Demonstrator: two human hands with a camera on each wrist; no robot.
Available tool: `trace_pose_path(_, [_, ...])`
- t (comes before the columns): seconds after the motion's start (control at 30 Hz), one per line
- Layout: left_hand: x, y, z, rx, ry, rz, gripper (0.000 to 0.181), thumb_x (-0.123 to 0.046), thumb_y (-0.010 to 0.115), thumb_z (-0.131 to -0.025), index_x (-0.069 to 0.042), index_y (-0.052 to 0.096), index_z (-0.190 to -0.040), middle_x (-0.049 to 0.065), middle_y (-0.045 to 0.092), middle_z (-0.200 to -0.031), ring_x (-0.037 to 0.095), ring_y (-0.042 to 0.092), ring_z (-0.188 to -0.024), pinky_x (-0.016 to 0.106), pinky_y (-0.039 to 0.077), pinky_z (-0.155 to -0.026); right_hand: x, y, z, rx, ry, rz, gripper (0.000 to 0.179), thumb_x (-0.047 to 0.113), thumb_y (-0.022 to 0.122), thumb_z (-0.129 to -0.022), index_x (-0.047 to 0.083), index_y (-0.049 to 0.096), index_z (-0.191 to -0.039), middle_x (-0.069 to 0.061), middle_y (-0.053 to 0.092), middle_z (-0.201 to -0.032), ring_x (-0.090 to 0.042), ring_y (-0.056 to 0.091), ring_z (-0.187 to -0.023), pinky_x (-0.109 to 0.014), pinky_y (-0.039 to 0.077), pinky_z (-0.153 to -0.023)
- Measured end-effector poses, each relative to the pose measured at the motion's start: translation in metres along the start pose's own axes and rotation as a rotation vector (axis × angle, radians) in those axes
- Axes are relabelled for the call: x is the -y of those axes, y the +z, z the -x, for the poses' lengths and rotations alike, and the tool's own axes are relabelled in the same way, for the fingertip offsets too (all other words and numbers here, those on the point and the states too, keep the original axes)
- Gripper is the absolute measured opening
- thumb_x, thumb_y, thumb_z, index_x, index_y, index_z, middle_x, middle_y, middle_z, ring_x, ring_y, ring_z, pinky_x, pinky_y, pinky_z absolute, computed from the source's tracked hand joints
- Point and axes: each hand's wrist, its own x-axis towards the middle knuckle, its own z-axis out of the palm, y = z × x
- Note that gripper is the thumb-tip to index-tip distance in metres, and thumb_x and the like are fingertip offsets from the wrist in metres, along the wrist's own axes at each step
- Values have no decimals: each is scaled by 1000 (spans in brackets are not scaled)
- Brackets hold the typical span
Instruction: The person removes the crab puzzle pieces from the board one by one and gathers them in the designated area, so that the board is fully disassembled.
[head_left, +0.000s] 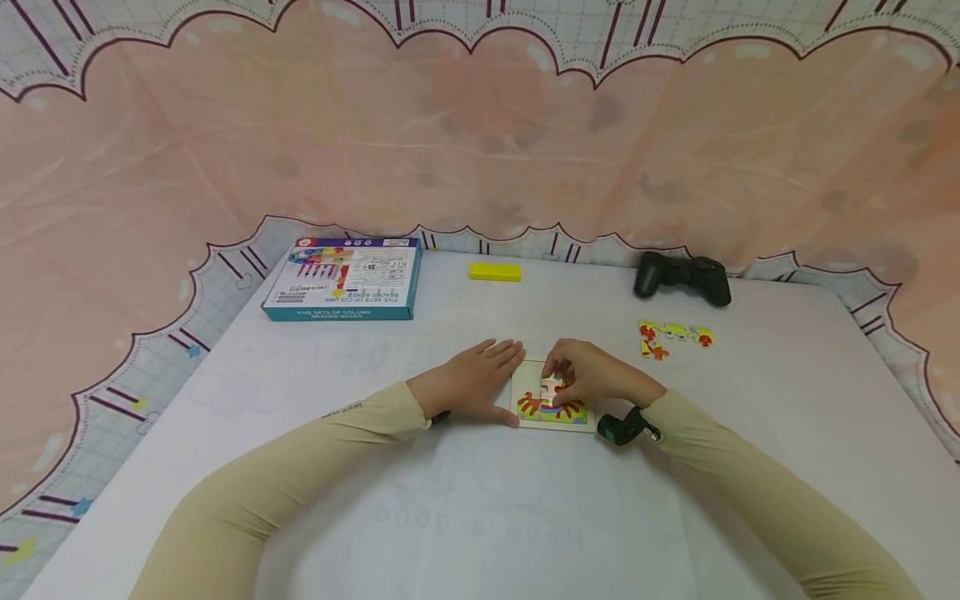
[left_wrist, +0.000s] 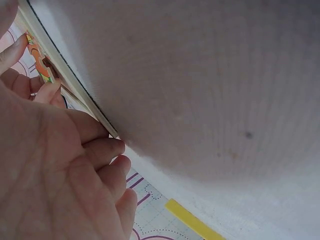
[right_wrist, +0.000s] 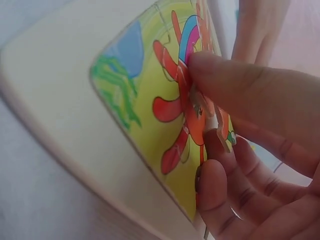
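Observation:
A small puzzle board with a pale frame lies on the white table, its lower half showing a red, many-legged animal on yellow-green. Along its left side my left hand rests with straight fingers, the thumb near the lower corner. In the left wrist view, that hand's fingertips touch the board's edge. My right hand pinches a puzzle piece over the middle of the board. The right wrist view shows the piece tilted between thumb and fingers, partly hidden by them.
Several loose puzzle pieces lie right of the board. Behind them is a black game controller. A yellow block lies at the back, and a flat teal-edged box stands at the back left. Patterned cloth hangs behind the table.

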Motion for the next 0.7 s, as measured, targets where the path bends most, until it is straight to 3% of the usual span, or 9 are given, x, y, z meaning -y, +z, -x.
trace_pose_path(0.7, [-2,-2,2,12,-16,21,104,-75,46,-79,-8,13,-151,6,13,-159,21,11,-148,37,9,-122,-1,-3,4,46,2,0,29,14,76,-78,8,67,-105,-6,60,-104,-14,54,-85,-23,51,-78])
